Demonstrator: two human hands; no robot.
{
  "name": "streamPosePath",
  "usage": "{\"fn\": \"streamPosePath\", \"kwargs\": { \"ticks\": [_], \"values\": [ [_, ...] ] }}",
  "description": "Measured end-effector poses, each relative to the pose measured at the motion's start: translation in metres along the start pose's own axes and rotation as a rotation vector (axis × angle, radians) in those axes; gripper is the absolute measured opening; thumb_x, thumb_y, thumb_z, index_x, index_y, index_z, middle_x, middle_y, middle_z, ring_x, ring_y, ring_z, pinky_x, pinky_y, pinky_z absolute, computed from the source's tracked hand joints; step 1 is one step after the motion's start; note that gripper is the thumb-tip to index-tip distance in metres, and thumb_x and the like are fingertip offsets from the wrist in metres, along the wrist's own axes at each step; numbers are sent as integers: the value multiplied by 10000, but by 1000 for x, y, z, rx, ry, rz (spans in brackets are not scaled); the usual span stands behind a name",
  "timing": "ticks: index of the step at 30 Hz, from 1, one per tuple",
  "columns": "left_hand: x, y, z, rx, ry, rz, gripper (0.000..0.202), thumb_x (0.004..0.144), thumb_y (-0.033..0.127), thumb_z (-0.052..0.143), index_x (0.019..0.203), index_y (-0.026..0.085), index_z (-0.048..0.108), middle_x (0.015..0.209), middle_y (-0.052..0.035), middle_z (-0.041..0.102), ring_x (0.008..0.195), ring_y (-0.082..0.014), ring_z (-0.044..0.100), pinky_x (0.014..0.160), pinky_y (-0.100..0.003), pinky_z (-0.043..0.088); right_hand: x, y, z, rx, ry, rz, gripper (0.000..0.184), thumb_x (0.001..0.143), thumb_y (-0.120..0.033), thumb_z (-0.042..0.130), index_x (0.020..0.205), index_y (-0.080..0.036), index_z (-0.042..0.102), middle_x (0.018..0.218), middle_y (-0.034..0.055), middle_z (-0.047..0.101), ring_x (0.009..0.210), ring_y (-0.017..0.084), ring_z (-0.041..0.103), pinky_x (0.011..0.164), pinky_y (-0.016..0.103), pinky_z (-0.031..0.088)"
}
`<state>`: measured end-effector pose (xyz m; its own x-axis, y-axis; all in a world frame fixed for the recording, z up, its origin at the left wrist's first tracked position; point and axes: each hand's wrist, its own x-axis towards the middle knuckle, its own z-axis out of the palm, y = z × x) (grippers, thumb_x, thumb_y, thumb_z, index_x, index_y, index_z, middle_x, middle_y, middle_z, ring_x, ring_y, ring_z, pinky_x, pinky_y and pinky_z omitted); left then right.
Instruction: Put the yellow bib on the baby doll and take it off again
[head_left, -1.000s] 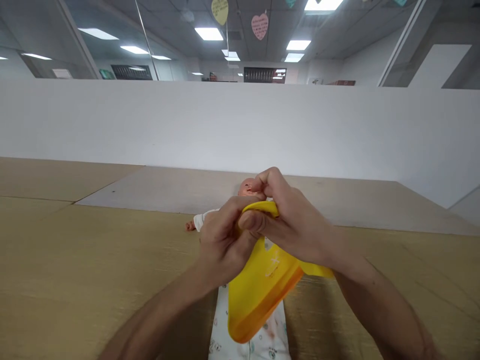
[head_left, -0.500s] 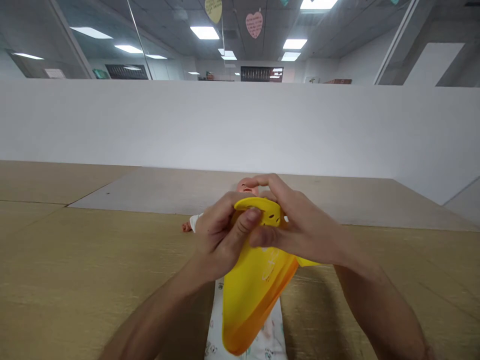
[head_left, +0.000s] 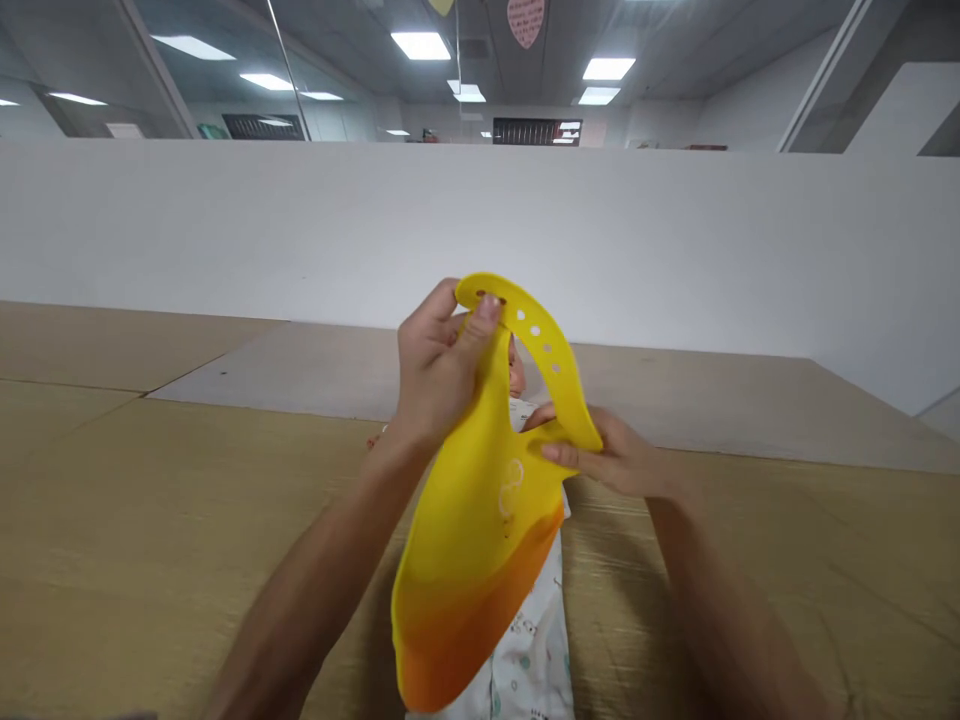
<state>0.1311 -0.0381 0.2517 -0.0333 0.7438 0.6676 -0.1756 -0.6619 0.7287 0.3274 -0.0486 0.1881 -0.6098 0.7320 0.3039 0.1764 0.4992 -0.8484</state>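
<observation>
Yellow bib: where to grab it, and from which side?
Likely best: take the yellow bib by its narrow strap, pinching the holed stretch from above. That thin band is free there, with the left hand and right hand at its ends; the wide body looks floppy.

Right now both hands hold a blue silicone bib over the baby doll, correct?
No, the silicone bib is yellow fading to orange, not blue, in the head view; the left hand and right hand do hold it over the baby doll.

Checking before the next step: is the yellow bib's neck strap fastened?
Cannot tell: the holed strap meets the bib at the left hand, which covers the join.
</observation>
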Motion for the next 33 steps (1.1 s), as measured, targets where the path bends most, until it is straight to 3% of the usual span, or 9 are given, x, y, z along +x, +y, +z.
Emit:
{"fn": "streamPosePath", "kwargs": {
  "ticks": [2, 4, 8, 10, 14, 19, 24, 28, 33],
  "values": [
    [22, -11, -4, 54, 22, -36, 178, 834, 356, 639, 773, 214, 551, 524, 54, 557, 386, -72, 494, 373, -178, 365, 11, 8, 1, 222, 154, 114, 347, 853, -424, 587, 1116, -198, 584, 1049, 57, 652, 904, 154, 634, 780, 297, 545],
    [45, -29, -11, 134, 8, -101, 175, 828, 346, 641, 771, 202, 560, 522, 45, 554, 383, -70, 476, 372, -180, 346, 24, 15, 0, 409, 273, 181, 378, 847, -442, 592, 1139, -203, 573, 1076, 62, 659, 931, 152, 640, 824, 302, 536],
    [82, -78, -30, 228, -32, -192, 190, 793, 351, 653, 766, 186, 563, 515, 37, 561, 365, -64, 435, 378, -188, 341, 57, 36, -8, 573, 223, 205, 362, 887, -452, 526, 1121, -187, 604, 1198, 70, 627, 1039, 156, 615, 921, 314, 500],
    [92, -106, -40, 245, -21, -222, 195, 788, 352, 640, 751, 181, 555, 513, 32, 562, 362, -67, 430, 385, -197, 339, 73, 52, -13, 591, 187, 230, 333, 906, -427, 502, 1072, -166, 627, 1165, 72, 644, 1015, 154, 624, 903, 305, 505],
    [93, -157, -60, 266, 37, -325, 194, 775, 347, 632, 739, 177, 546, 497, 33, 550, 363, -79, 433, 408, -220, 341, 99, 89, -26, 605, 217, 344, 310, 919, -390, 495, 1065, -150, 627, 1118, 94, 664, 901, 155, 657, 813, 284, 532],
    [71, -207, -75, 348, 118, -462, 189, 782, 315, 583, 665, 182, 518, 497, 37, 533, 395, -79, 425, 438, -221, 349, 111, 127, -30, 512, 214, 477, 382, 895, -401, 540, 1168, -136, 576, 1073, 106, 680, 842, 165, 667, 740, 272, 535],
    [62, -229, -75, 347, 105, -490, 172, 760, 333, 590, 687, 190, 528, 496, 35, 538, 447, -106, 467, 476, -231, 389, 112, 142, -27, 395, 365, 447, 340, 868, -412, 566, 1021, -118, 638, 909, 95, 705, 690, 156, 649, 609, 240, 515],
    [67, -235, -73, 349, 64, -392, 165, 737, 348, 618, 727, 187, 581, 665, -7, 632, 633, -144, 575, 609, -249, 455, 114, 150, -30, 320, 492, 458, 343, 833, -443, 592, 905, -114, 656, 763, 76, 686, 599, 153, 618, 517, 230, 475],
    [70, -244, -79, 526, 57, -359, 167, 632, 270, 728, 728, 171, 633, 856, -69, 695, 830, -210, 619, 771, -293, 466, 114, 164, -33, 747, 566, 372, 207, 868, -361, 532, 880, -172, 616, 824, 36, 683, 710, 140, 641, 707, 261, 536]
  ]
}}
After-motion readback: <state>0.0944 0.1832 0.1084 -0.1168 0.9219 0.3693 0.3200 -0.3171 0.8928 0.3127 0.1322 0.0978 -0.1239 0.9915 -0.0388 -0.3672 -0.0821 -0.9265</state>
